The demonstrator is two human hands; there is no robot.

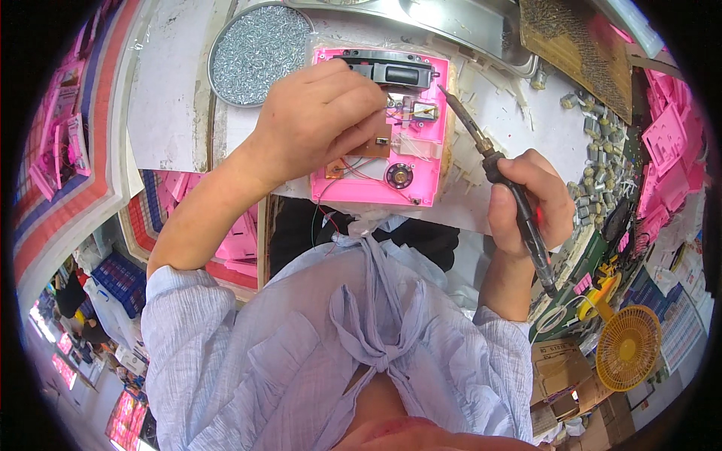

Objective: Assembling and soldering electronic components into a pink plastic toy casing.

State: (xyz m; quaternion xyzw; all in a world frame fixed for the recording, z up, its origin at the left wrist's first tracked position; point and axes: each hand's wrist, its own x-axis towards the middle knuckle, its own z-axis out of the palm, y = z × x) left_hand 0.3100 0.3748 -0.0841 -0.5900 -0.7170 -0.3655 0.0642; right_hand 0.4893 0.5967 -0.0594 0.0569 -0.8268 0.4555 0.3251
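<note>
In front of me on the white worktop lies an open pink plastic housing (430, 171). Fitted inside are a long black plastic part (398, 74), a small metal motor (425, 111), a brown circuit board (374, 149) and a round black speaker (399, 176), with thin wires between them. My left hand (323, 105) reaches over the housing's left side, fingers curled together near the circuit board; what they pinch, if anything, is hidden. To the right, my right hand (543, 197) grips a soldering iron (492, 161) by its black handle. Its tip is close to the black part's right end.
A round tin (262, 56) full of small screws stands back left. Behind the housing is a shiny metal tray (470, 30). Several small metal motors (594, 150) line the right side, beside stacked pink plastic parts (669, 143). A yellow fan (629, 347) is at lower right.
</note>
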